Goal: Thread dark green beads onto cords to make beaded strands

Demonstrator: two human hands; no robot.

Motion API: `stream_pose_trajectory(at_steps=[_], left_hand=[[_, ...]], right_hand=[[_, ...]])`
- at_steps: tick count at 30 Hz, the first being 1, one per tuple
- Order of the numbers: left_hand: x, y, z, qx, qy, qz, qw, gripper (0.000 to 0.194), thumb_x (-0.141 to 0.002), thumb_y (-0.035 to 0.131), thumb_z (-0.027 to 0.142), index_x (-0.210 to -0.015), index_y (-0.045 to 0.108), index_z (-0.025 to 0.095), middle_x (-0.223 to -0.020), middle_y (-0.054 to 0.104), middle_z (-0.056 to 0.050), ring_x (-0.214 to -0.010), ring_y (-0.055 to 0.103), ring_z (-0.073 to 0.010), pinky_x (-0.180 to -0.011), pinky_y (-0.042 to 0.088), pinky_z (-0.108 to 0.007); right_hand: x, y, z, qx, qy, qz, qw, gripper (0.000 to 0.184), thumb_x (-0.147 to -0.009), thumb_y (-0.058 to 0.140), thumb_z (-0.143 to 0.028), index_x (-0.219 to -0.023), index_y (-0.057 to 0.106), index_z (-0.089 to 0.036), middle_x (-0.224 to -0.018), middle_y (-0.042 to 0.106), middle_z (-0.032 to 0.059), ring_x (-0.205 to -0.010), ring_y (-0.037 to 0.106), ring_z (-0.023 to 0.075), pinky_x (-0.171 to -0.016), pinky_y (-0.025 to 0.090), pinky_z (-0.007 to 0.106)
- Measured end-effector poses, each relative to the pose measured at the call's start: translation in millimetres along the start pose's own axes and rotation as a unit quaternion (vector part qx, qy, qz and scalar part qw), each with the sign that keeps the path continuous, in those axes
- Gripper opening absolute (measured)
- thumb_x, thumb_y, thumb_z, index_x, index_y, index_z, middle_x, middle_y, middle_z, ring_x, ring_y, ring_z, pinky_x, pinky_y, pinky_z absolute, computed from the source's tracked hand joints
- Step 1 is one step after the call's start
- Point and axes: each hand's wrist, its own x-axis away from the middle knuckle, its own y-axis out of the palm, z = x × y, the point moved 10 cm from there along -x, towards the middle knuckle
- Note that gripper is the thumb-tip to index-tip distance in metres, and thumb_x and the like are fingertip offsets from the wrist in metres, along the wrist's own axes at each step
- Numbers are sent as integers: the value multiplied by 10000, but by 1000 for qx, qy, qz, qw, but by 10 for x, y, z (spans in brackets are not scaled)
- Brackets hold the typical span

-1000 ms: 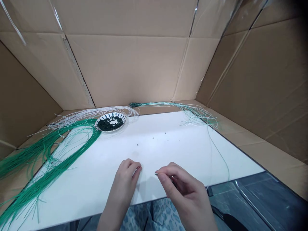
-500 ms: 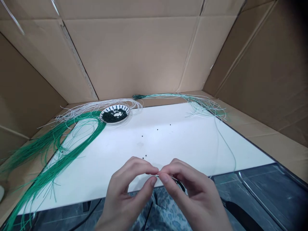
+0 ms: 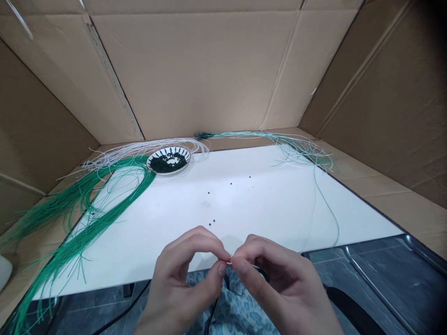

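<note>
Pale strand [image 3: 229, 263] lay between the two pinches, a short piece showing at the left hand's [image 3: 190, 279] fingertips, about 2 o'clock from the middle of that hand and 10 o'clock from the middle of the right hand [image 3: 279, 279]. A second earlier the hands had been well apart; half a second earlier they had met, with a gap between left thumb and forefinger. By this moment that gap had closed, and the left thumb and forefinger pressed together at its end, the hand curved loosely behind them. The right thumb and forefinger were also closed on it, the other fingers curled; something dark showed partly behind them, too hidden to name. Two loose beads [image 3: 212, 222], not visible in the first frame, sat at 11 o'clock from the pinch on the white board [image 3: 272, 209]. The dish of dark beads [image 3: 168, 160] lay farther off at 11, the green strands [image 3: 104, 223] at 10.
</note>
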Motion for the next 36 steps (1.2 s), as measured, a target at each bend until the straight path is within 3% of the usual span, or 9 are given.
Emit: stream_pose_trajectory(at_steps=[5, 13, 22, 27, 32, 36], left_hand=[[-8, 24, 34, -20, 18, -14, 1000, 279, -884, 658, 31, -932, 716, 299, -817, 675, 24, -764, 631, -175, -703, 510, -291], [17, -4, 50, -51, 35, 12, 998, 307, -841, 641, -7, -889, 729, 283, -772, 691, 10, -721, 646, -181, -671, 517, -299], [-19, 109, 253, -251, 112, -2, 961, 287, -858, 633, -24, -906, 634, 259, -794, 699, 15, -777, 663, -160, -721, 537, -265], [25, 105, 291, -268, 115, 42, 956, 284, -870, 610, -15, -891, 604, 268, -789, 670, 22, -784, 663, -168, -730, 529, -282], [77, -206, 264, -240, 84, 124, 959, 303, -866, 596, -19, -884, 638, 281, -854, 686, 15, -842, 669, -185, -750, 511, -292], [39, -145, 204, -220, 68, 45, 972, 305, -866, 615, -12, -925, 666, 282, -858, 705, 12, -844, 684, -186, -739, 531, -271]], right_hand=[[15, -10, 18, 4, 7, 4, 1000, 201, -819, 737, -287, -632, 717, -217, -621, 581, -31, -610, 480, 133, -602, 390, 252], [19, -18, 34, 22, 30, -2, 999, 176, -795, 733, -269, -635, 690, -210, -620, 568, -31, -615, 487, 138, -608, 405, 261], [-9, -55, 47, 86, 13, -2, 996, 207, -847, 685, -319, -675, 681, -202, -641, 514, -38, -616, 420, 134, -587, 344, 268], [-19, -37, 106, 34, 52, -3, 998, 227, -817, 717, -353, -672, 653, -190, -627, 488, -47, -596, 367, 124, -569, 299, 272], [-8, -199, 137, 16, 69, 52, 996, 227, -762, 773, -334, -650, 624, -204, -609, 412, -66, -570, 277, 115, -546, 250, 276], [-14, -157, 142, 0, 71, 31, 997, 260, -764, 795, -363, -652, 627, -199, -612, 458, -51, -569, 307, 117, -548, 253, 280]])
